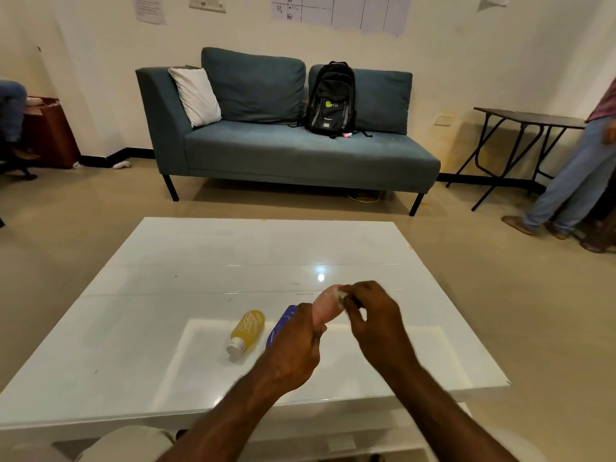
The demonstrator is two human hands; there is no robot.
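Note:
My left hand (295,345) grips a pale pink bottle (325,308) and holds it tilted above the white table (200,261). My right hand (373,315) pinches the cap end of that pink bottle with its fingertips. A yellow bottle (248,330) with a white cap lies on its side on the table just left of my hands. Between it and my left hand lies a blue bottle (281,325), partly hidden behind that hand.
Beyond the table stands a teal sofa (286,151) with a white cushion and a black backpack (331,98). A dark folding table (530,120) and a standing person's legs (570,181) are at the right. Another person sits at the far left.

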